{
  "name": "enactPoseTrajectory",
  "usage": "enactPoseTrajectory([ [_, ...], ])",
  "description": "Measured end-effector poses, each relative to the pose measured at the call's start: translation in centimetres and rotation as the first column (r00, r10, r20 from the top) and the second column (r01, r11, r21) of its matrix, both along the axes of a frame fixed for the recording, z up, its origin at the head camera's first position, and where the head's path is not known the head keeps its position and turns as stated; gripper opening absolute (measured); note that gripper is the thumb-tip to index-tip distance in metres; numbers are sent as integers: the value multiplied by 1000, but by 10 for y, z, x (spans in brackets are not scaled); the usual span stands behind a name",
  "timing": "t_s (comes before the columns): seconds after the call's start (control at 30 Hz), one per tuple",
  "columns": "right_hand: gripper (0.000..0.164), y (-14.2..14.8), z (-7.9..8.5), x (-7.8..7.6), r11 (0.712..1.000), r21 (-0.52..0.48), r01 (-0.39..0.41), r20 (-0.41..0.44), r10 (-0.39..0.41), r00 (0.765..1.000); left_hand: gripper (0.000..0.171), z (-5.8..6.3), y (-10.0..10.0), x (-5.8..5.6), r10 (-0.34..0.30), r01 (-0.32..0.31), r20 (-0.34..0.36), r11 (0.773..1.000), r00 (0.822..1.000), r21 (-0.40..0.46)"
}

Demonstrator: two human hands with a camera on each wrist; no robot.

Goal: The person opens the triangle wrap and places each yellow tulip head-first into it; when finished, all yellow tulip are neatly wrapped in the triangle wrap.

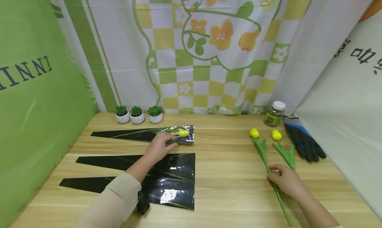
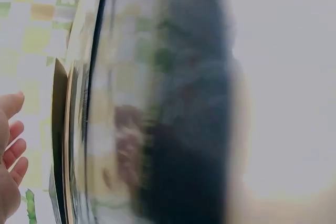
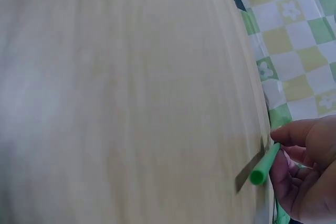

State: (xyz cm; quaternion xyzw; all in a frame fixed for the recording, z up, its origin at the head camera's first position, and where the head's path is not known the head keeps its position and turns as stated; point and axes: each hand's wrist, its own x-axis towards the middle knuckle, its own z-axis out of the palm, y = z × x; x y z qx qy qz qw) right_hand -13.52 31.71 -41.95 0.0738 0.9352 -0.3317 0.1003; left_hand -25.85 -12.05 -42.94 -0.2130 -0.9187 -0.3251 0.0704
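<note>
My right hand pinches the green stem of a yellow artificial tulip at the table's right side. In the right wrist view, the stem's cut end juts from between thumb and fingertips. Another yellow tulip lies just right of it, its lower stem hidden behind that hand. My left hand, fingers loosely spread, is over the farthest black tapered flower sleeve. A yellow tulip head shows at that sleeve's wide, clear-fronted end, near the fingertips. In the left wrist view, the left fingers hold nothing.
Two more black sleeves lie nearer, partly under the left forearm. Three small potted succulents stand at the back left. A lidded jar and a dark work glove are at the back right. Curtains surround the wooden table.
</note>
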Motion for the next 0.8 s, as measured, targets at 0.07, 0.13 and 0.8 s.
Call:
enactPoseTrajectory([
  [0.07, 55, -5, 2, 0, 999, -31, 8, -8, -8, 1000, 29, -1, 0, 8, -2, 2, 13, 1000, 1000, 26],
  [0.13, 55, -10, 2, -1, 999, -46, 19, -25, -21, 999, 29, -2, -1, 16, -5, 2, 39, 999, 999, 54],
  [0.8, 55, -81, 11, -25, 834, -537, 130, -15, -163, 986, 26, -28, 5, 60, -104, 102, 56, 994, 993, 36],
])
